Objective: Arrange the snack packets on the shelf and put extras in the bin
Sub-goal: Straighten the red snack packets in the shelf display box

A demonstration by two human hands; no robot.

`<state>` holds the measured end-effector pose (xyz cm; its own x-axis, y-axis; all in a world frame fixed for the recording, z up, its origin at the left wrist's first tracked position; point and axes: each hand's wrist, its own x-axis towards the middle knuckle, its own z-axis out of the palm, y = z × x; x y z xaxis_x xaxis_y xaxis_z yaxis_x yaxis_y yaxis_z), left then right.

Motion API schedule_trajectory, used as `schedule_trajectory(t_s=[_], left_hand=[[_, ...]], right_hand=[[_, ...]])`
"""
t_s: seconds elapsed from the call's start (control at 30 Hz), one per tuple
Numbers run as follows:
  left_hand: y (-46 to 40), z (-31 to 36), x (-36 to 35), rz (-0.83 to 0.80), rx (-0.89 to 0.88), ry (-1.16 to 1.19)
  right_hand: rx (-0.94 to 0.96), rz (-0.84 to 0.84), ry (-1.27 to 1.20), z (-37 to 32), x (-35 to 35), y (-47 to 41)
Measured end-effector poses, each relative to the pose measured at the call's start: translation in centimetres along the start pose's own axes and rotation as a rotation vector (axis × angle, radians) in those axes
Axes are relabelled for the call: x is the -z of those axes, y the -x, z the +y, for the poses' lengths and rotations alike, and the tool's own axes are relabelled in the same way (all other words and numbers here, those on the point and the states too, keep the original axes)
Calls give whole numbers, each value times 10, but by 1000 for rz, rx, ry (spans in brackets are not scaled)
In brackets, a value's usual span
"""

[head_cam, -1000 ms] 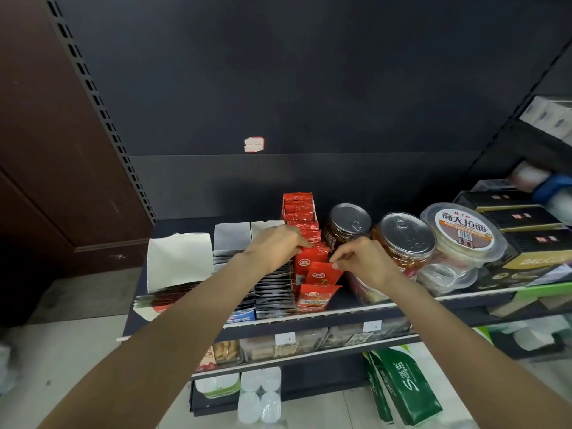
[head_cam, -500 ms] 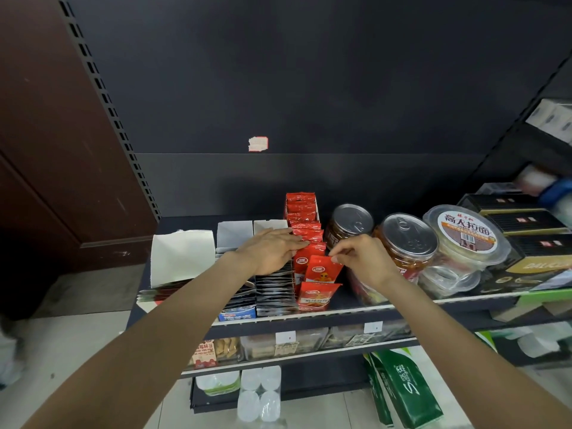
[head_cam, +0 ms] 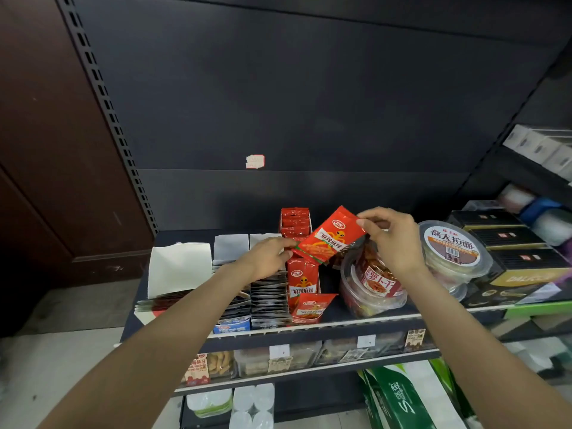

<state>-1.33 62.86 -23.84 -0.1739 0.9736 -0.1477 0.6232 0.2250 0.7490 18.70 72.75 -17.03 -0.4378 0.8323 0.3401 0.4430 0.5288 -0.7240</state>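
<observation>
Holding the red packet (head_cam: 328, 238) above the shelf (head_cam: 309, 327): right hand (head_cam: 394, 239) fingers pinch its 2 o'clock corner, left hand (head_cam: 266, 258) fingers its 8 o'clock end. Long axis runs 8-to-2. Row of red packets (head_cam: 302, 281) sits directly at 6 o'clock below, likely the slot-in target.

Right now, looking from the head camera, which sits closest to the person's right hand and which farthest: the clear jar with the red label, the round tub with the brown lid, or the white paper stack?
1. clear jar, just below the right hand.
2. round tub, to its right.
3. white paper stack, far left of the shelf.
</observation>
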Motion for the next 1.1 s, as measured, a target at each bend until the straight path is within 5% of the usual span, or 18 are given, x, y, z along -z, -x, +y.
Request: schedule_trajectory(t_s=[0.2,0.3,0.5,0.63,0.87,1.1], left_hand=[[-2,14,16,266,89,483],[3,20,25,369,113,741],[19,29,41,443,160,1164],[31,32,44,439,167,1071],[54,26,43,387,-101,680],[60,26,40,480,-214,654]], right_hand=[[-132,98,-272,-7,5,-4],[-140,128,-189,-6,3,-5],[-138,-19,-296,-12,8,-4],[-207,-58,-459,-11,4,4],[-226,-121,-666,-12,-1,12],[-185,-69,-626,-11,-7,15]])
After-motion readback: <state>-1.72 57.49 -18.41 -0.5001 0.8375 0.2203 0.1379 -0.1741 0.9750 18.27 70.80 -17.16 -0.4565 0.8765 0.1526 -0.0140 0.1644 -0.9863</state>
